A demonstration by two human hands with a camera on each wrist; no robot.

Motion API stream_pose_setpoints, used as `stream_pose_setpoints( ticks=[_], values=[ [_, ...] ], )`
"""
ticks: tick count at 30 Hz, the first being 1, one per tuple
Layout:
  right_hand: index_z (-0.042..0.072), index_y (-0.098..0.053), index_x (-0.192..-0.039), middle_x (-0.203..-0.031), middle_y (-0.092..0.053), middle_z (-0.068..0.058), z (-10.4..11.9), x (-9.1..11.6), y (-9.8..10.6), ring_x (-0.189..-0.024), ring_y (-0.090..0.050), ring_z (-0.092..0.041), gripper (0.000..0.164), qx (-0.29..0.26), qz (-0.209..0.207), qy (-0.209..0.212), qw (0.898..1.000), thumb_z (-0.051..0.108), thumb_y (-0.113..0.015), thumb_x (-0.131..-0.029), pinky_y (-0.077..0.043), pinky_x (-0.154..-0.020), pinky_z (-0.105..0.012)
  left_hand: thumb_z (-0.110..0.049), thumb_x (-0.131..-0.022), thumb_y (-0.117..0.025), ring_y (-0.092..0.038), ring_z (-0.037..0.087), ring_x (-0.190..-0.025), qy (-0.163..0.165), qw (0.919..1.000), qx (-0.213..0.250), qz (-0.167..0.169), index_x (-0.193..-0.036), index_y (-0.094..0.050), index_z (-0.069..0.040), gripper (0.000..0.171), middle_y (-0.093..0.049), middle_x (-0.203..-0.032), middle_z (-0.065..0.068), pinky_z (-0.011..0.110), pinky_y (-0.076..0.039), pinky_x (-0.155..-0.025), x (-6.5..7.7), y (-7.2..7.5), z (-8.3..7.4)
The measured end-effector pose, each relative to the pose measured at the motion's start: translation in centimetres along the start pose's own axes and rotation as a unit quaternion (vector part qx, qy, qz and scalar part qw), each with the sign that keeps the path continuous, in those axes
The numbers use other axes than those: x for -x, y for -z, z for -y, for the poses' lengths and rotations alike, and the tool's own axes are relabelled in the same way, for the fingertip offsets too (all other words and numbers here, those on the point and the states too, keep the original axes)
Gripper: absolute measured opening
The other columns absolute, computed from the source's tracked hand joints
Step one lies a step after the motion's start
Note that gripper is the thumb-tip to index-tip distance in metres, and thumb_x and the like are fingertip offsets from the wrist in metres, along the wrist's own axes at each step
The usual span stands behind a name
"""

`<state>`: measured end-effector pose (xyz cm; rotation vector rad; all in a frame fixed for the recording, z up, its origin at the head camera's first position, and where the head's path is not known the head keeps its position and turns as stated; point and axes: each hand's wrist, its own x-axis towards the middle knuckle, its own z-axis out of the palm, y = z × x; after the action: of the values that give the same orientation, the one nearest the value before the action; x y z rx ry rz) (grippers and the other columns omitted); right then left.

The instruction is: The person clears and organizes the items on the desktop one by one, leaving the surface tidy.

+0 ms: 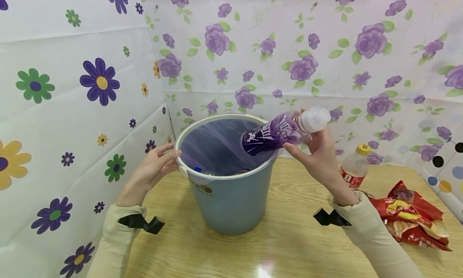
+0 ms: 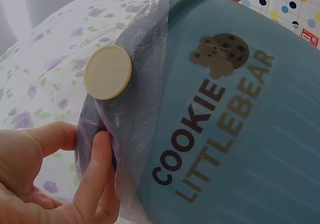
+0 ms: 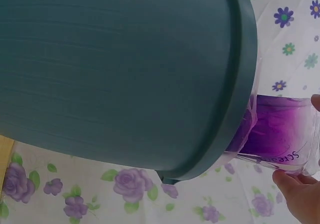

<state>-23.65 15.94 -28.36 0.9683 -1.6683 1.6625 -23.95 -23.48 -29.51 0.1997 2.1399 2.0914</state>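
Observation:
A blue-green bucket (image 1: 231,205) with a cream rim and a thin plastic liner (image 2: 140,109) stands on the wooden table. My left hand (image 1: 153,169) holds the bucket's left rim, fingers on both sides of the liner-covered edge. My right hand (image 1: 316,153) grips a purple-labelled plastic bottle (image 1: 269,133) near its white cap (image 1: 315,119). Tilted, the bottle has its base over the bucket's mouth and its cap up to the right. In the right wrist view, the bottle (image 3: 280,129) is partly hidden by the bucket's rim. A small blue thing (image 1: 197,169) shows inside the bucket.
On the right of the table (image 1: 300,229) stands a clear bottle (image 1: 353,167) with a yellow cap and red label, partly behind my right wrist. Beside it lies a crumpled red snack packet (image 1: 412,215). Flower-patterned sheets (image 1: 253,49) rise behind and at the left.

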Motion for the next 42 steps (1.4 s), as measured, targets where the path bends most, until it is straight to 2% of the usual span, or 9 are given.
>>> stream_pose_setpoints(
  ticks=[7,10,14,19,26,31,38,42],
  values=[
    [-0.004,-0.036,-0.141,-0.136,-0.048,-0.006,-0.3,0.2,-0.2,-0.124,-0.05,-0.016,0.083,0.018,0.024,0.001,1.0,-0.03,-0.065,-0.069,-0.048,-0.103,-0.022,-0.016,-0.098,-0.055,-0.067,0.005,-0.093,-0.005,1.0,0.004,0.002,-0.151,-0.018,0.006,0.068,-0.057,-0.115,0.003,0.017,-0.056,-0.084,-0.1,0.0,0.2],
    [-0.003,-0.034,-0.143,-0.14,-0.045,-0.009,-0.5,0.3,-0.3,-0.129,-0.046,-0.015,0.085,0.048,0.053,-0.009,0.997,-0.027,-0.068,-0.07,-0.045,-0.106,-0.02,-0.015,-0.098,-0.055,-0.067,0.006,-0.093,-0.006,0.9999,0.01,0.005,-0.15,-0.019,0.006,0.067,-0.059,-0.113,0.002,0.017,-0.056,-0.084,-0.1,0.0,0.2],
    [0.0,-0.031,-0.146,-0.145,-0.04,-0.004,-0.8,0.6,-0.3,-0.135,-0.041,-0.01,0.087,0.092,0.101,-0.023,0.99,-0.021,-0.071,-0.072,-0.04,-0.11,-0.02,-0.015,-0.098,-0.054,-0.067,0.006,-0.093,-0.008,0.9999,0.013,0.007,-0.15,-0.02,0.006,0.066,-0.06,-0.112,0.001,0.017,-0.056,-0.084,-0.1,0.0,0.4],
    [0.001,-0.033,-0.145,-0.145,-0.039,-0.006,-1.0,0.9,0.2,-0.136,-0.041,-0.015,0.078,0.111,0.123,-0.03,0.986,-0.018,-0.068,-0.078,-0.043,-0.108,-0.022,-0.016,-0.098,-0.055,-0.067,0.006,-0.095,-0.008,0.9999,0.014,0.005,-0.151,-0.017,0.005,0.068,-0.059,-0.114,0.002,0.016,-0.056,-0.084,-0.1,-0.1,0.3],
    [-0.004,-0.044,-0.137,-0.139,-0.044,0.004,-1.2,1.8,1.8,-0.129,-0.045,-0.007,0.055,0.11,0.139,-0.041,0.983,-0.017,-0.059,-0.086,-0.046,-0.104,-0.019,-0.016,-0.098,-0.055,-0.067,0.005,-0.094,-0.007,0.9997,0.021,0.004,-0.152,-0.014,0.004,0.07,-0.058,-0.115,0.002,0.016,-0.056,-0.085,0.1,-0.1,0.3],
    [-0.002,-0.048,-0.134,-0.139,-0.045,0.007,-1.5,2.4,3.4,-0.128,-0.046,-0.005,0.046,0.127,0.15,-0.053,0.979,-0.012,-0.056,-0.091,-0.047,-0.102,-0.017,-0.017,-0.098,-0.055,-0.067,0.004,-0.093,-0.003,0.9997,0.022,0.003,-0.152,-0.012,0.004,0.071,-0.058,-0.114,0.001,0.016,-0.056,-0.084,0.1,-0.2,0.3],
    [0.003,-0.05,-0.134,-0.134,-0.047,0.013,-2.5,3.3,5.6,-0.126,-0.045,0.002,0.041,0.173,0.178,-0.092,0.964,-0.003,-0.056,-0.095,-0.045,-0.101,-0.013,-0.016,-0.099,-0.054,-0.067,0.004,-0.093,-0.006,0.9996,0.027,0.007,-0.152,-0.012,0.004,0.071,-0.06,-0.112,-0.001,0.016,-0.056,-0.084,0.1,-0.2,0.4],
    [0.004,-0.054,-0.131,-0.135,-0.045,0.014,-3.1,3.9,6.8,-0.126,-0.044,0.004,0.035,0.181,0.187,-0.113,0.959,-0.001,-0.054,-0.096,-0.044,-0.1,-0.011,-0.015,-0.099,-0.053,-0.067,0.004,-0.093,-0.009,0.9992,0.039,0.008,-0.153,-0.009,0.004,0.072,-0.06,-0.113,0.0,0.015,-0.056,-0.083,0.1,-0.2,0.5]
  ],
)
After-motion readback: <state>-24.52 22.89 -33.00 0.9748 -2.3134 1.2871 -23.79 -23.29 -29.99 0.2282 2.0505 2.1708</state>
